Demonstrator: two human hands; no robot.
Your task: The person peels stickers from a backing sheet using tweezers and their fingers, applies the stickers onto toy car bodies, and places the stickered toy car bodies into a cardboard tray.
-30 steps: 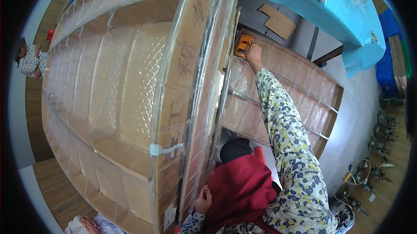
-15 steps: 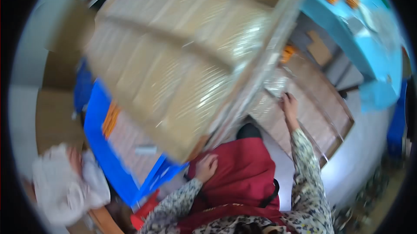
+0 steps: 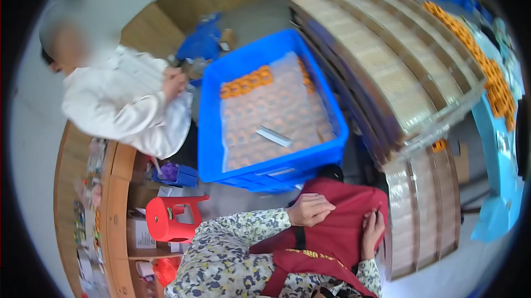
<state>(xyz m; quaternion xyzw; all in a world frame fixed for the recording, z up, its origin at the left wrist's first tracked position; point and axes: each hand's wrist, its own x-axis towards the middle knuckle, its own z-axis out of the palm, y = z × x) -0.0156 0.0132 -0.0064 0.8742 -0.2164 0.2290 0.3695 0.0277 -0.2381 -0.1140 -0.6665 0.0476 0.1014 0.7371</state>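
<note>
Over the dark red apron [image 3: 345, 195], my left hand [image 3: 311, 209] hovers with its fingers drawn together; I see nothing in them. My right hand [image 3: 373, 233] lies against the apron's right side, fingers slightly apart and empty. Ahead of my knees stands a large blue crate [image 3: 207, 154]. Inside it, orange ring-shaped parts [image 3: 246, 81] sit in rows, partly under a translucent sheet [image 3: 282, 112]. A small silvery strip [image 3: 274, 136] rests on that sheet. Close to my right hand is a low stack of film-wrapped cardboard trays [image 3: 423, 209].
A taller stack of wrapped trays [image 3: 387, 49] stands right of the crate. More orange parts [image 3: 475, 63] lie on a light blue covered table [image 3: 495, 154]. At left are a person in white [image 3: 130, 104], a red stool [image 3: 174, 218] and wooden shelving [image 3: 119, 209].
The view has swung left, bringing the crate and the person in white toward the middle. My right hand has left the low tray stack and come back to the apron.
</note>
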